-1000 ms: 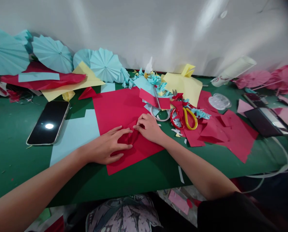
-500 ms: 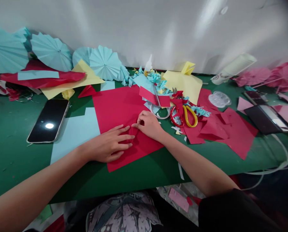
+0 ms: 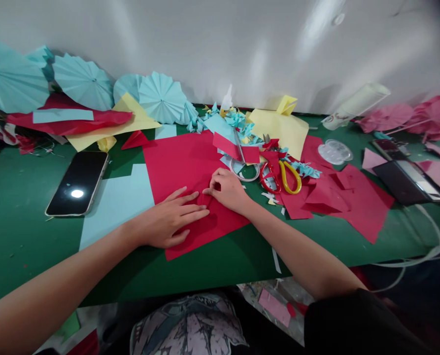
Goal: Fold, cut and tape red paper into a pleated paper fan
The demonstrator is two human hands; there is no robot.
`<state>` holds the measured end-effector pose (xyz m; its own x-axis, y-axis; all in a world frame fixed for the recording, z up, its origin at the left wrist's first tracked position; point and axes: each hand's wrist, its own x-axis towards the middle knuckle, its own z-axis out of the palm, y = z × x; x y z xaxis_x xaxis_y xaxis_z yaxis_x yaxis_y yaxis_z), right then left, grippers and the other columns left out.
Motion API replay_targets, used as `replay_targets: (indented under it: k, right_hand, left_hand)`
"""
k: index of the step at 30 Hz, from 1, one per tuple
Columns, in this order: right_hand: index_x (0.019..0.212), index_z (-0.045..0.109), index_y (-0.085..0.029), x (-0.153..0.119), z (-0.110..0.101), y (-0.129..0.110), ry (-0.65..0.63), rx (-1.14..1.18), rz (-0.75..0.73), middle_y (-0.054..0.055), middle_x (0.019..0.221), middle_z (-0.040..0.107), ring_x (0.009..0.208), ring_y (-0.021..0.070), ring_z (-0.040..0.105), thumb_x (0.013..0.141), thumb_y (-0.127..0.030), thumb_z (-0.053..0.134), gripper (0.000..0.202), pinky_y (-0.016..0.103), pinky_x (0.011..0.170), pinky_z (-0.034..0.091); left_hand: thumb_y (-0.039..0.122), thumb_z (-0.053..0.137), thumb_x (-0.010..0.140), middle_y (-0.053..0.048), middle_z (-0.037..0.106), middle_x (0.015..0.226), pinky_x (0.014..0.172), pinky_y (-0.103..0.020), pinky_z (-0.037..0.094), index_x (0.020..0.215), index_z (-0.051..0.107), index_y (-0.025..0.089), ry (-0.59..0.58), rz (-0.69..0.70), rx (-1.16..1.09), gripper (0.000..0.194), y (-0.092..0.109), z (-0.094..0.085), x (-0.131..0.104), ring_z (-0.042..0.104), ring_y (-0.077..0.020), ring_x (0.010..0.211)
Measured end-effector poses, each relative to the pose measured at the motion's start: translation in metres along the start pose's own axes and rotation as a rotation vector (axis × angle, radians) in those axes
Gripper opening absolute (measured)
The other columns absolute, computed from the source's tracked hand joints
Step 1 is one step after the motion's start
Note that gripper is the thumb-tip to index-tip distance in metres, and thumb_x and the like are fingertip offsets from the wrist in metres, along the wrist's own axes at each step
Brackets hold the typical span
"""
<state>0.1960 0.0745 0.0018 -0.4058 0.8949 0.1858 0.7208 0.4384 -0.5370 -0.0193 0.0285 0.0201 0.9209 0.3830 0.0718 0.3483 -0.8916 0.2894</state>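
Note:
A large red sheet of paper (image 3: pixel 183 158) lies on the green table. My left hand (image 3: pixel 171 218) rests flat on it with the fingers spread, palm down. Close to those fingertips, my right hand (image 3: pixel 227 191) is closed in a pinch, thumb against forefinger, low over the same sheet. What sits in the pinch is too small and too red against the paper to make out. A light blue sheet (image 3: pixel 119 197) extends from under the red one on the left.
A phone (image 3: pixel 78 185) lies at left. Red-handled scissors (image 3: pixel 269 178), yellow-handled scissors (image 3: pixel 290 178), white-handled scissors (image 3: pixel 245 171) and paper scraps lie right of centre. Pleated blue paper fans (image 3: pixel 161 97) lean along the wall. A glue bottle (image 3: pixel 227 98) stands behind. Red offcuts (image 3: pixel 363 202) spread rightward.
My left hand's fingers have shifted slightly, spreading a little and reaching closer to the right hand. The right hand holds almost the same pinch and place. The camera view has turned slightly left.

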Motion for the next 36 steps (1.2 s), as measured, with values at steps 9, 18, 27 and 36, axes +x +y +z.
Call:
replay_targets:
  k: [9, 18, 27, 36]
  right_hand:
    - [0.061, 0.053, -0.017, 0.0, -0.006, 0.001, -0.039, 0.044, -0.021, 0.005, 0.079, 0.054, 0.073, 0.0149, 0.05, 0.079, -0.04, 0.059, 0.031, 0.03, 0.071, 0.04]
    - [0.071, 0.054, -0.017, -0.007, -0.006, -0.003, -0.083, -0.044, 0.019, 0.005, 0.09, 0.052, 0.083, 0.0184, 0.05, 0.065, -0.041, 0.072, 0.03, 0.037, 0.079, 0.04]
    - [0.061, 0.057, -0.017, 0.0, -0.014, 0.0, -0.102, 0.097, 0.081, 0.003, 0.088, 0.046, 0.085, 0.0158, 0.051, 0.068, -0.019, 0.071, 0.015, 0.035, 0.082, 0.042]
    - [0.064, 0.051, -0.016, 0.003, -0.02, 0.007, -0.095, 0.109, 0.14, 0.003, 0.089, 0.047, 0.074, 0.0119, 0.048, 0.071, -0.007, 0.063, 0.016, 0.029, 0.073, 0.042]
  left_hand:
    - [0.028, 0.045, 0.085, -0.007, 0.047, 0.136, 0.11, -0.056, 0.011, 0.128, 0.047, 0.018, -0.008, -0.029, -0.012, 0.045, 0.002, -0.002, 0.001, 0.03, -0.031, 0.133]
    - [0.03, 0.045, 0.086, -0.006, 0.05, 0.133, 0.11, -0.056, -0.003, 0.131, 0.044, 0.019, 0.014, -0.056, -0.034, 0.047, 0.004, 0.0, 0.001, 0.03, -0.0306, 0.132]
    - [0.029, 0.048, 0.084, -0.007, 0.053, 0.131, 0.109, -0.057, -0.006, 0.13, 0.045, 0.019, 0.039, -0.067, -0.059, 0.047, 0.005, 0.0, 0.0, 0.034, -0.0302, 0.131]
    - [0.03, 0.047, 0.085, -0.007, 0.052, 0.131, 0.109, -0.057, -0.005, 0.128, 0.047, 0.019, 0.025, -0.069, -0.056, 0.045, 0.006, -0.001, 0.001, 0.033, -0.0303, 0.131]
